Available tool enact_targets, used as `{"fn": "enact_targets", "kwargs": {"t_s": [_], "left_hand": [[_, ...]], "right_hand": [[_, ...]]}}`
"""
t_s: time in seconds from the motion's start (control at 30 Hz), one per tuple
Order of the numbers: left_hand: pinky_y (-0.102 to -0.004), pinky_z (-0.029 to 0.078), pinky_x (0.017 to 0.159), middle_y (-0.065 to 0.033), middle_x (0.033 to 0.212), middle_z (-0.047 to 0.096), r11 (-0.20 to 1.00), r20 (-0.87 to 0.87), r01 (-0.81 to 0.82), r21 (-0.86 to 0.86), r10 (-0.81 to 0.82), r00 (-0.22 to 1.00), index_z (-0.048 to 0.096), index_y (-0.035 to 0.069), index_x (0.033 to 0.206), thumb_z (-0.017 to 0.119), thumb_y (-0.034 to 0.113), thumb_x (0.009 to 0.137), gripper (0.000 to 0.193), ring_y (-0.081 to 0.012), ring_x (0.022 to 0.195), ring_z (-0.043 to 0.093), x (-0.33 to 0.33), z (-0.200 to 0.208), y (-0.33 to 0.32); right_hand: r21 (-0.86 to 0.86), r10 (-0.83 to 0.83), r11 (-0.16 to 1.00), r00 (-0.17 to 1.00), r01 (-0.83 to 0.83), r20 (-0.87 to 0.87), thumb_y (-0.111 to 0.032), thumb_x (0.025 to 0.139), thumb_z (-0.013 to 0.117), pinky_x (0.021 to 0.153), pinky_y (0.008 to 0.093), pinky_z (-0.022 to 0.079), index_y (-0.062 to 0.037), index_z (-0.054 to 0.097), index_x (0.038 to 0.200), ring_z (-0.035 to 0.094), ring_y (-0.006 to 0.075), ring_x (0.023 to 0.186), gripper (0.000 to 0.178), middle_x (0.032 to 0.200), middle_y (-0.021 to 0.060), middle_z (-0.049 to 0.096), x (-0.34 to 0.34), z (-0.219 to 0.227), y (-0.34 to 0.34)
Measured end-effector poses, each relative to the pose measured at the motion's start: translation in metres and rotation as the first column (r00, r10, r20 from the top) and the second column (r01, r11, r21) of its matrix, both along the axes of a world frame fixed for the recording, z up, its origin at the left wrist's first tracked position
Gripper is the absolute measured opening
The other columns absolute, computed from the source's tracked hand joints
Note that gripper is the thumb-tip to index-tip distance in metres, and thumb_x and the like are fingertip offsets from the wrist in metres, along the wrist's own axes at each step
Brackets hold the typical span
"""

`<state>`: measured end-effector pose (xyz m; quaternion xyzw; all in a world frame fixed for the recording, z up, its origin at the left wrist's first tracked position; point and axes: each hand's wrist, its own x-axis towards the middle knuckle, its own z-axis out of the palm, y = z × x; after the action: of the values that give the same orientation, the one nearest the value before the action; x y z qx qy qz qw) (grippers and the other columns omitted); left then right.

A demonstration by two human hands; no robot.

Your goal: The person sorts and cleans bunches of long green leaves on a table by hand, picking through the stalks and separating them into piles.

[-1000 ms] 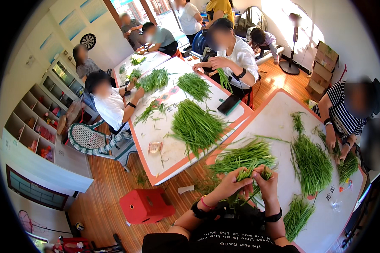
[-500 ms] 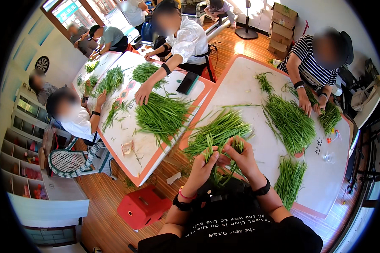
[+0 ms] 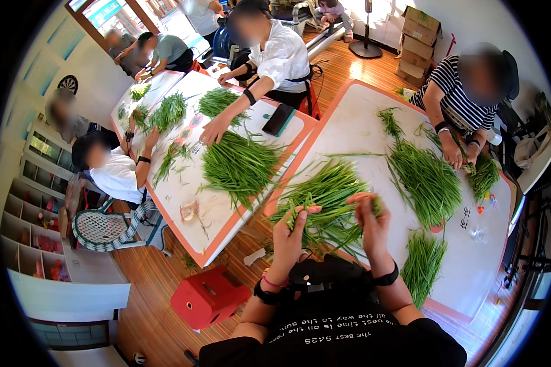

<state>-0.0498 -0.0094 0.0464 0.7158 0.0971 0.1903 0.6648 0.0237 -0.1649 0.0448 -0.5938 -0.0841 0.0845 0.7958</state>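
Note:
In front of me a loose heap of long green garlic chives (image 3: 332, 182) lies at the near-left edge of my white table. My left hand (image 3: 288, 241) is closed at the near side of this heap, with chive stalks pinched between thumb and fingers. My right hand (image 3: 373, 229) is raised to the right of it, a small tuft of chives showing at its fingers. Strands hang and lie between the two hands. A bigger chive pile (image 3: 425, 180) lies to the right, with a further bundle (image 3: 423, 260) nearer to me.
A second white table (image 3: 217, 223) adjoins on the left with more chive piles and a dark phone (image 3: 278, 120). Co-workers sit around both tables, one in stripes (image 3: 462, 92) at far right. A red stool (image 3: 208, 300) stands at my lower left. A clear plastic piece (image 3: 479, 235) lies at right.
My hands have moved apart, the right one rising and shifting right, the left staying near the heap. The strands between them have dropped lower over the heap.

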Motion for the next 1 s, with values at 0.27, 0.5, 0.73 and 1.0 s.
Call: {"fn": "enact_targets", "kwargs": {"t_s": [0.27,0.5,0.73,1.0], "left_hand": [[-0.0248,0.047,0.068,-0.0075,0.077,0.062,0.920,-0.099,0.236,-0.313,-0.279,0.955,0.056,-0.005,0.097,0.043,0.014,0.094,0.023,-0.0134,0.070,0.060,-0.004,0.001,0.002],[-0.0255,0.048,0.073,-0.0082,0.085,0.065,0.913,-0.181,0.319,-0.255,-0.369,0.912,0.057,-0.004,0.107,0.044,0.015,0.093,0.027,-0.0140,0.078,0.062,-0.007,-0.004,-0.004],[-0.0237,0.046,0.063,-0.0049,0.070,0.061,0.870,-0.208,0.360,-0.335,-0.441,0.873,0.058,-0.003,0.103,0.044,0.019,0.094,0.028,-0.0109,0.065,0.057,-0.004,0.001,0.005],[-0.0223,0.045,0.063,-0.0034,0.070,0.059,0.856,-0.242,0.401,-0.327,-0.486,0.840,0.057,-0.003,0.105,0.045,0.021,0.093,0.029,-0.0098,0.066,0.056,-0.006,-0.001,-0.005]], "right_hand": [[-0.005,0.010,1.000,0.998,-0.010,-0.063,-0.019,0.090,0.052,0.051,0.0195,0.037,-0.0038,0.055,0.086,0.043,0.0042,0.054,0.016,0.064,-0.0040,0.046,0.009,0.002,-0.010],[-0.060,0.120,0.992,0.988,-0.114,0.098,-0.014,0.090,0.052,0.057,0.0184,0.037,-0.0036,0.056,0.088,0.045,0.0035,0.066,0.011,0.075,-0.0003,0.056,0.001,0.002,0.008],[0.128,0.170,0.980,0.976,-0.152,-0.139,-0.015,0.092,0.047,0.047,0.0199,0.036,-0.0020,0.052,0.093,0.042,0.0047,0.053,0.014,0.066,-0.0031,0.047,0.005,0.002,-0.002],[0.023,0.234,0.972,0.971,-0.233,-0.059,-0.009,0.083,0.062,0.055,0.0179,0.042,-0.0005,0.060,0.088,0.053,0.0049,0.067,0.010,0.082,0.0015,0.060,-0.003,-0.003,0.011]]}}
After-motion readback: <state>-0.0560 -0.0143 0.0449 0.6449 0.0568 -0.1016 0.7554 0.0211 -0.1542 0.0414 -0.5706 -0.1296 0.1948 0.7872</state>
